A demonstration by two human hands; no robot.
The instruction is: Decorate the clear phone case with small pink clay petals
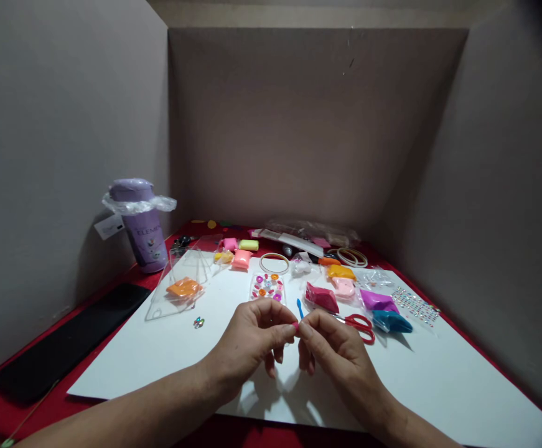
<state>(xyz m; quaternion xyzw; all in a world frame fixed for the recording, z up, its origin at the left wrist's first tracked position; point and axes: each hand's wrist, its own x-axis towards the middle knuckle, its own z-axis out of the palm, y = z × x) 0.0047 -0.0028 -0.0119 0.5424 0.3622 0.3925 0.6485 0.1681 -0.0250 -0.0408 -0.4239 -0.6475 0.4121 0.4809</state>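
Note:
My left hand (252,333) and my right hand (336,348) meet above the white board (168,367). Between their fingertips they pinch a small lump of pink clay (295,327). Behind my fingers lies a clear tray of colourful flower-like decorations (268,286), its near part hidden by my left hand. A blue modelling tool (300,307) and a red clay packet (322,298) are just beyond my right hand. Red-handled scissors (362,328) lie beside it, partly covered by the hand. To the left sits a small cluster of gems (198,322).
Clear plastic sheets (156,302) hold an orange packet (185,289) at left. Purple (379,301) and teal packets (392,321) lie right, near a rhinestone sheet (417,305). A purple tumbler (142,230) and a black phone-like slab (70,336) flank the board's left. Grey walls (317,124) enclose the table.

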